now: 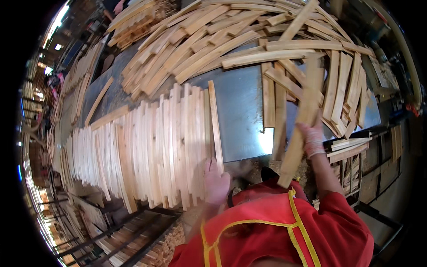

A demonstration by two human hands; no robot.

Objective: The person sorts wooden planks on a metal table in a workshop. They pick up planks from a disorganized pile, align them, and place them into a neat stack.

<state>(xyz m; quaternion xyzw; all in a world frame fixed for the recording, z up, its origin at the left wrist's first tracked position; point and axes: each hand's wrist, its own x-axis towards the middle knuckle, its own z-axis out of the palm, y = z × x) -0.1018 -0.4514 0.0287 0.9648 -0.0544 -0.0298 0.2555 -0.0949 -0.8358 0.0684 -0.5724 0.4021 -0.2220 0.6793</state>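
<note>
My right hand (312,135), in a pale glove or wrap, grips a long flat wooden board (307,104). The board is tilted, its near end by my red apron, and its far part is slightly blurred. At the right end of a row of upright, side-by-side strips, my left hand (216,184) is closed around the near end of a narrow wooden strip (215,120). The row of pale strips (171,142) stretches left from there along the table's near side, its ends uneven.
Behind lies a large loose heap of wooden pieces (200,42) on the grey metal table (238,107). More boards (340,89) are piled at the right. A rack with strips (349,153) stands at the lower right, and a dark metal frame (133,236) at the lower left.
</note>
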